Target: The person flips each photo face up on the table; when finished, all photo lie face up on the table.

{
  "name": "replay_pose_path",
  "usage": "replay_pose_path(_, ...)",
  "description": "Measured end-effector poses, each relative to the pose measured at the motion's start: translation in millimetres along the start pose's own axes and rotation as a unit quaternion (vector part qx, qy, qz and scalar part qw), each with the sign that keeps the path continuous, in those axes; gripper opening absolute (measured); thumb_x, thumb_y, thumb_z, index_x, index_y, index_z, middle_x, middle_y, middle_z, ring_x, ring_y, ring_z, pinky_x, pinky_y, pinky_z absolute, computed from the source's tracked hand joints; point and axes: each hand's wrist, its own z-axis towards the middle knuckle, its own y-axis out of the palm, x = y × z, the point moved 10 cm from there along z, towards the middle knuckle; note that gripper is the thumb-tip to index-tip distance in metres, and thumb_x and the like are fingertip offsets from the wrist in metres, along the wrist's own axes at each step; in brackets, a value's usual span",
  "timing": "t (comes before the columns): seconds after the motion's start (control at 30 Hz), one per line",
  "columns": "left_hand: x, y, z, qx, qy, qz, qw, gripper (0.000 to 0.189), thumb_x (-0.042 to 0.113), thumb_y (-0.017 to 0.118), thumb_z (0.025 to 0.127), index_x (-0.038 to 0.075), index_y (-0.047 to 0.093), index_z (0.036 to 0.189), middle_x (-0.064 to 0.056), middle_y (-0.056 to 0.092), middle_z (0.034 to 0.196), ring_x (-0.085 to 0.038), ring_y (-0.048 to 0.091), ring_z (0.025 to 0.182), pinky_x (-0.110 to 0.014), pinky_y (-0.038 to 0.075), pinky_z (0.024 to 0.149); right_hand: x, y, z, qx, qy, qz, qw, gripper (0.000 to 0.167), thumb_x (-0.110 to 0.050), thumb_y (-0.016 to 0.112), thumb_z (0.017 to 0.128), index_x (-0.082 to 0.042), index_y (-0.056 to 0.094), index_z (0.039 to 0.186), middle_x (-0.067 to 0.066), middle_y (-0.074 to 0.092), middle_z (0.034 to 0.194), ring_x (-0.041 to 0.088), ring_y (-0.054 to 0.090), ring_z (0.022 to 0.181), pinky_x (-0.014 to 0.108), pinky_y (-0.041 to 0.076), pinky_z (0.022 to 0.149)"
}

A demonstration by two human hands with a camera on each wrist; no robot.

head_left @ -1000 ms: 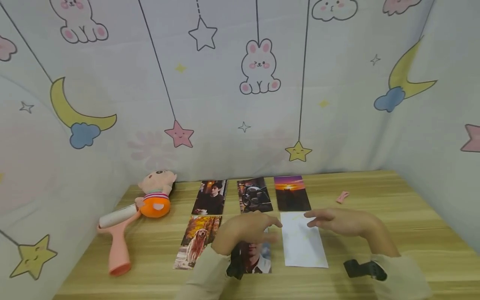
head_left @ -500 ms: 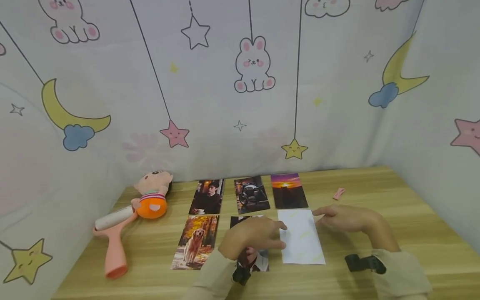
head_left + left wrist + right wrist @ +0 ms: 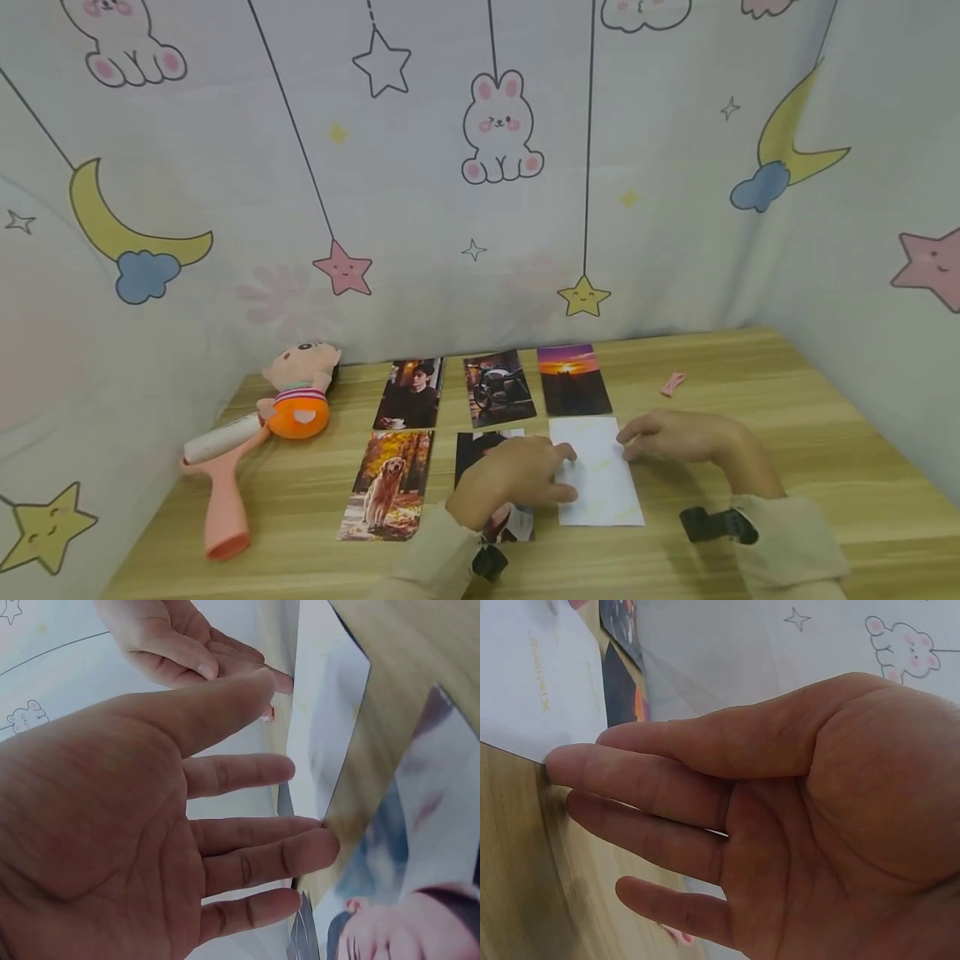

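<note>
A white card lies on the table between my two hands; faint yellow lettering shows on its face in the right wrist view. My right hand reaches its right edge, fingers extended, the index fingertip touching the card's edge. My left hand is at the card's left side with its fingers spread and straight; whether they touch the card I cannot tell. Beneath the left hand and wrist lies a portrait photo, partly covered. Nothing is gripped by either hand.
Behind the card lie a sunset photo, a motorcycle photo and a photo of a seated person. A dog photo is at left. Further left are a plush toy and pink lint roller. A pink clip lies right.
My right hand has come down from over the card to its right edge. The left hand has lowered slightly towards the card's left side. The whole view has shifted slightly.
</note>
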Motion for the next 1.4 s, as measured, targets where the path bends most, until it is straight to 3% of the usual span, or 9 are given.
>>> replay_pose_path(0.13, 0.8, -1.5, -1.2, 0.009, -0.021, 0.013, 0.9997, 0.055, 0.048, 0.069, 0.092, 0.018, 0.056, 0.136, 0.005, 0.064, 0.093, -0.007, 0.061, 0.089, -0.029, 0.052, 0.076, 1.3, 1.4, 1.6, -0.004, 0.005, -0.001, 1.0, 0.033, -0.022, 0.064, 0.095, -0.002, 0.068, 0.121, 0.014, 0.065, 0.123, 0.033, 0.056, 0.117, 0.052, 0.044, 0.099)
replay_pose_path(0.37, -0.3, -4.9, -2.7, 0.035, -0.043, 0.014, 0.9984, 0.079, 0.053, 0.078, 0.082, 0.014, 0.047, 0.142, -0.004, 0.068, 0.113, -0.015, 0.066, 0.097, -0.031, 0.053, 0.081, 0.1, 6.3, 3.7, -0.014, -0.006, 0.032, 0.9994, 0.032, -0.024, 0.064, 0.097, -0.004, 0.069, 0.121, 0.012, 0.064, 0.124, 0.032, 0.055, 0.118, 0.049, 0.043, 0.099)
replay_pose_path(0.5, 3.3, -4.5, -3.5, 0.047, -0.041, 0.019, 0.9979, 0.089, 0.055, 0.082, 0.076, 0.014, 0.043, 0.144, -0.005, 0.068, 0.107, -0.016, 0.066, 0.088, -0.03, 0.053, 0.076, 1.0, 11.3, 5.1, -0.023, -0.006, 0.059, 0.998, 0.034, -0.026, 0.062, 0.098, -0.006, 0.069, 0.125, 0.014, 0.062, 0.13, 0.034, 0.052, 0.124, 0.052, 0.04, 0.102)
replay_pose_path(0.77, 16.1, -0.5, -2.9, 0.065, -0.047, 0.11, 0.9907, 0.097, 0.068, 0.08, 0.068, 0.016, 0.044, 0.142, -0.004, 0.067, 0.097, -0.015, 0.064, 0.085, -0.028, 0.052, 0.073, 0.2, 12.3, 4.9, -0.024, 0.001, 0.066, 0.9975, 0.037, -0.028, 0.062, 0.098, -0.006, 0.067, 0.128, 0.017, 0.059, 0.134, 0.038, 0.049, 0.127, 0.057, 0.038, 0.104)
replay_pose_path(0.93, 20.6, -0.1, -2.1, 0.071, -0.049, 0.132, 0.9875, 0.095, 0.071, 0.081, 0.064, 0.018, 0.047, 0.135, -0.001, 0.065, 0.09, -0.012, 0.063, 0.08, -0.027, 0.05, 0.068, 3.0, 10.6, 5.3, -0.018, 0.011, 0.062, 0.9979, 0.042, -0.032, 0.062, 0.098, -0.006, 0.064, 0.132, 0.018, 0.057, 0.137, 0.04, 0.048, 0.13, 0.059, 0.037, 0.105)
replay_pose_path(1.1, 23.5, -0.1, -2.4, 0.071, -0.046, 0.137, 0.987, 0.086, 0.069, 0.081, 0.066, 0.018, 0.049, 0.127, 0.001, 0.064, 0.084, -0.011, 0.061, 0.073, -0.026, 0.049, 0.063, 12.0, 6.4, 1.6, -0.007, 0.038, 0.06, 0.9974, 0.048, -0.033, 0.065, 0.096, -0.007, 0.06, 0.136, 0.018, 0.056, 0.14, 0.038, 0.048, 0.13, 0.059, 0.037, 0.105)
replay_pose_path(1.4, 24.1, 1.6, -1.8, 0.064, -0.048, 0.135, 0.9877, 0.081, 0.068, 0.079, 0.07, 0.018, 0.049, 0.127, 0.0, 0.064, 0.082, -0.011, 0.059, 0.07, -0.026, 0.049, 0.061, 21.8, -0.8, -4.7, 0.002, 0.03, 0.087, 0.9958, 0.051, -0.027, 0.069, 0.093, -0.002, 0.058, 0.136, 0.014, 0.061, 0.133, 0.027, 0.056, 0.119, 0.045, 0.045, 0.099)
